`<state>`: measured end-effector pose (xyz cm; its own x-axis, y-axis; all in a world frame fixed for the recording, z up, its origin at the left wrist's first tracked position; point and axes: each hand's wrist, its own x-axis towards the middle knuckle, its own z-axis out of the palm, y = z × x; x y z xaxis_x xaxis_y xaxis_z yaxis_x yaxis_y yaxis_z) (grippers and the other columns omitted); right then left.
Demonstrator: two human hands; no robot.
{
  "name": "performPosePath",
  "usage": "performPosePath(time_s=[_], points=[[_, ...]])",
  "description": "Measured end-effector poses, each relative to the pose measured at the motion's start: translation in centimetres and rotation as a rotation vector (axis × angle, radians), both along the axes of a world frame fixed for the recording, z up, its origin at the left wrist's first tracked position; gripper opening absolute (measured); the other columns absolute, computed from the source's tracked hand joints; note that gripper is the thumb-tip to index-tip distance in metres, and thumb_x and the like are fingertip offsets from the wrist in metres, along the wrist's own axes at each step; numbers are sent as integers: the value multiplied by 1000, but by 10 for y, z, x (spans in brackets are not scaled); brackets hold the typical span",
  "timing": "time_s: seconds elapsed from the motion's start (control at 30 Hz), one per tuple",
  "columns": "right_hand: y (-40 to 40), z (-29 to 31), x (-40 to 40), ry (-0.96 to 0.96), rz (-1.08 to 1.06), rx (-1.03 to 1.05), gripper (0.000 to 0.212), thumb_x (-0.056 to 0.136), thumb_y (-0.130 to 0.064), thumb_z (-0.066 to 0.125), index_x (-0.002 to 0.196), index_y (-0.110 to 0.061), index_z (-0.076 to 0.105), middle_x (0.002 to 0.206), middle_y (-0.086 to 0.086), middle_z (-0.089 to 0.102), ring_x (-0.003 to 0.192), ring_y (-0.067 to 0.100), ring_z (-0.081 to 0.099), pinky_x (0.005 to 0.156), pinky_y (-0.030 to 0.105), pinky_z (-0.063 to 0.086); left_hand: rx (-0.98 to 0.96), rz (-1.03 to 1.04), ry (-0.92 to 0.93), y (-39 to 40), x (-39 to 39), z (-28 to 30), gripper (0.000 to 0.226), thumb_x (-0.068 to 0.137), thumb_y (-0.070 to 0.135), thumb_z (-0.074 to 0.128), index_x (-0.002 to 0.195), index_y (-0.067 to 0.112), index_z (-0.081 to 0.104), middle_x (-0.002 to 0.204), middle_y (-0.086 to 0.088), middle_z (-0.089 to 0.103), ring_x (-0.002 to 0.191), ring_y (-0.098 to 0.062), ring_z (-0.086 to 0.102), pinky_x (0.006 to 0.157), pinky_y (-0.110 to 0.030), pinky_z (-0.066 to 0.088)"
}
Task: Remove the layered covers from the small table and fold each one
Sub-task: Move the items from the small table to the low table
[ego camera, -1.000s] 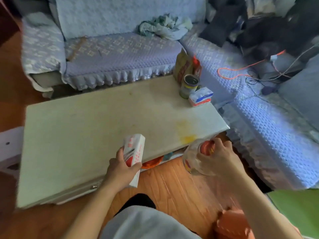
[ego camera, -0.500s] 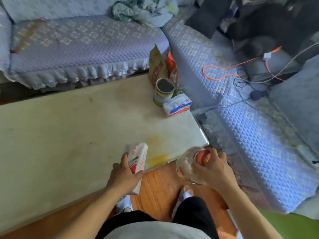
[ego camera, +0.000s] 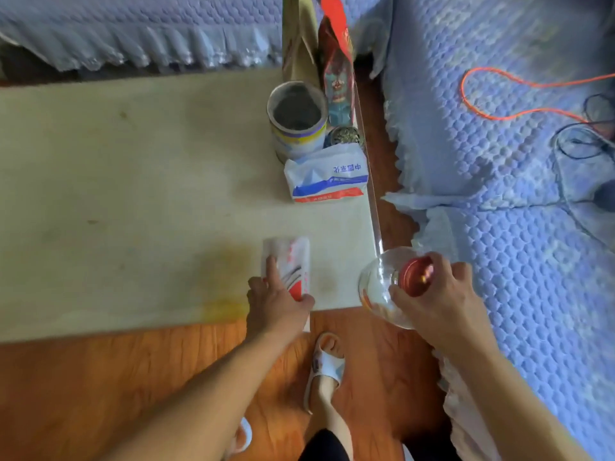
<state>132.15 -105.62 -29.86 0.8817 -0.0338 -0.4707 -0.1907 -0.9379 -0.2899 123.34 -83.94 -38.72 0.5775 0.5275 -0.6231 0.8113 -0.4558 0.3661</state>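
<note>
Fingers [ego camera: 273, 271] of L hand [ego camera: 276, 304] atop packet [ego camera: 288, 261], on table [ego camera: 133, 181].

On the table [ego camera: 100, 181], a can [ego camera: 297, 119] stands behind a packet [ego camera: 327, 174], bags [ego camera: 316, 51] farther back.

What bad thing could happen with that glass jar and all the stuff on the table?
The right hand holds the glass jar by its red lid past the table corner, over the wood floor; a slip might break it. The open can and tall bags stand near the edge, so pulling a cover could topple them.
</note>
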Motion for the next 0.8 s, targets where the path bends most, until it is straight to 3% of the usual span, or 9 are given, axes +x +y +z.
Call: performPosePath(time_s=[0.1, 0.27, 0.43, 0.57, 0.7, 0.8], points=[[-21, -15, 20, -34, 36, -12, 71, 71, -58, 73, 129, -35, 40, 113, -1, 37, 95, 34, 59, 76, 40, 46, 136, -20, -69, -30, 56, -34, 100, 81, 47, 68, 158, 33, 6, 134, -12, 36, 123, -33, 41, 87, -44, 48], [-37, -36, 40, -69, 119, -57, 71, 72, -61, 71, 131, -40, 38, 114, -3, 38, 91, 29, 58, 70, 35, 44, 228, -90, -24, -45, 97, -89, 98, 85, 54, 65, 159, 29, 6, 137, -15, 31, 123, -37, 40, 89, -47, 50], [-24, -47, 54, -41, 185, -68, 74, 71, -64, 70, 132, -38, 37, 115, -6, 35, 92, 26, 58, 69, 32, 41, 157, -102, -94, -43, 84, -99, 95, 88, 66, 57, 158, 39, -1, 144, -13, 26, 127, -38, 37, 93, -50, 48], [6, -57, 67, -69, 271, -28, 77, 71, -67, 69, 133, -39, 35, 117, -6, 36, 92, 23, 57, 70, 33, 48, 138, -10, -211, -31, 55, -92, 76, 98, 54, 49, 160, 37, 7, 152, -12, 27, 138, -35, 35, 99, -49, 48], [44, -68, 85, -130, 373, -41, 81, 73, -69, 66, 138, -31, 35, 125, 2, 40, 102, 28, 60, 76, 40, 56, -69, -21, -196, -18, 29, -94, 76, 100, 41, 53, 158, 43, 5, 147, -5, 33, 121, -23, 56, 90, -37, 56], [65, -76, 103, -133, 387, -60, 84, 75, -71, 65, 141, -29, 34, 129, 5, 42, 105, 29, 61, 76, 38, 55, -78, -90, -144, -19, 31, -94, 78, 99, 40, 55, 159, 40, 5, 146, -3, 33, 118, -22, 59, 87, -32, 57]])
